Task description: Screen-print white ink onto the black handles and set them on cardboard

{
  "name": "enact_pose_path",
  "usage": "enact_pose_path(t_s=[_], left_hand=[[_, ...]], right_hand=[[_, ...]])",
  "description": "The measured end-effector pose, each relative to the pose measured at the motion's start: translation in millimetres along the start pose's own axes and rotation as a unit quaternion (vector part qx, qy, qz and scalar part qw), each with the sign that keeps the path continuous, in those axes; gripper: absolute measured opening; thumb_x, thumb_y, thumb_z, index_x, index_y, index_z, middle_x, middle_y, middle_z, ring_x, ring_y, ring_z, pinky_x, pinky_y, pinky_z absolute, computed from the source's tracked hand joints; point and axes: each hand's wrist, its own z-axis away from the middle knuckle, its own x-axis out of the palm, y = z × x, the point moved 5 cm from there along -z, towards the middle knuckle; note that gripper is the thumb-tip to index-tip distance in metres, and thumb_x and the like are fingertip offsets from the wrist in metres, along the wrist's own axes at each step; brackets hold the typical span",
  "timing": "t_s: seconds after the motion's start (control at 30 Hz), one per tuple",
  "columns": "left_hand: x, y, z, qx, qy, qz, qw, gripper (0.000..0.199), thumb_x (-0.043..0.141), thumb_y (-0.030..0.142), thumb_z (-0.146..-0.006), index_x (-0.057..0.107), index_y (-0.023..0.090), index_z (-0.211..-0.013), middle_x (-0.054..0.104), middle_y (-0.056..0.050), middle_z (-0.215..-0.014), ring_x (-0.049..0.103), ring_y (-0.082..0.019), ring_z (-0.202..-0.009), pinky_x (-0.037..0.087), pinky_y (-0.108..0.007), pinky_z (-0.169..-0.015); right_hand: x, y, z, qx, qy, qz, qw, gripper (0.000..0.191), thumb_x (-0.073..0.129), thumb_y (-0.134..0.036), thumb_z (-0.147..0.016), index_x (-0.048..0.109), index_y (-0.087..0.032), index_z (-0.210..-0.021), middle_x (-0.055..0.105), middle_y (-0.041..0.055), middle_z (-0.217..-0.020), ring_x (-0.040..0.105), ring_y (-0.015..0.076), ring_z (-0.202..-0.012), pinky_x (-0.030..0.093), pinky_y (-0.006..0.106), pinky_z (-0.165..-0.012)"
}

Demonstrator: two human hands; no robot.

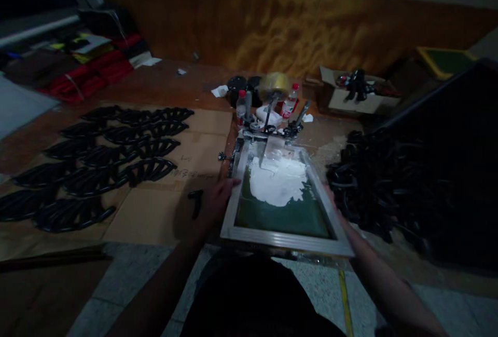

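Tally at the bench: left hand [213, 199], 1; right hand [334, 197], 1. Aluminium silkscreen frame [286, 239], 1. Red-capped plastic bottles [241, 109], 2. Tape roll [274, 85], 1. Cardboard box [350, 100], 1. Flat black pieces [148, 170], about 10, in 5 rows of 2. Black heap [381, 186], 1; its pieces are too dark to count.
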Motion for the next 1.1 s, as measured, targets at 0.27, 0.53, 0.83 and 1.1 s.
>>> enact_pose_path(t_s=[0.27, 0.53, 0.83, 1.1], left_hand=[[31.6, -87, 4, -0.077, -0.075, -0.102, 0.989, 0.059, 0.051, 0.037, -0.088, 0.05, 0.014, -0.142, 0.073, -0.011, -0.104, 0.068, -0.025, -0.089, 0.053, -0.04, -0.087], [34.6, -100, 2, -0.078, -0.089, -0.088, 0.989, 0.056, 0.05, 0.038, -0.091, 0.048, 0.016, -0.143, 0.069, -0.013, -0.124, 0.068, -0.025, -0.104, 0.051, -0.039, -0.095], [32.4, -90, 4, -0.085, -0.076, -0.051, 0.992, 0.06, 0.053, 0.039, -0.087, 0.05, 0.012, -0.14, 0.072, -0.012, -0.105, 0.069, -0.024, -0.09, 0.054, -0.039, -0.084], [20.2, -65, 2, -0.081, -0.087, -0.071, 0.99, 0.062, 0.052, 0.041, -0.086, 0.049, 0.015, -0.142, 0.073, -0.009, -0.097, 0.067, -0.023, -0.082, 0.054, -0.037, -0.079]], right_hand=[[-16, -92, -68, -0.069, -0.014, 0.074, 0.995, 0.053, 0.065, -0.034, -0.085, 0.054, -0.015, -0.134, 0.052, 0.0181, -0.139, 0.049, 0.0323, -0.123, 0.042, 0.044, -0.1], [17, -124, 4, -0.243, -0.235, 0.098, 0.936, 0.027, 0.052, -0.01, -0.084, 0.066, -0.016, -0.107, 0.069, 0.0106, -0.107, 0.062, 0.0217, -0.099, 0.045, 0.029, -0.081], [26, -118, 20, -0.279, -0.117, 0.067, 0.951, 0.029, 0.052, -0.012, -0.087, 0.066, -0.016, -0.112, 0.069, 0.0136, -0.112, 0.062, 0.0224, -0.098, 0.046, 0.031, -0.079], [-6, -123, -39, -0.164, -0.091, 0.014, 0.982, 0.049, 0.054, -0.027, -0.092, 0.053, -0.025, -0.141, 0.069, 0.0076, -0.119, 0.065, 0.0223, -0.1, 0.048, 0.028, -0.078]])
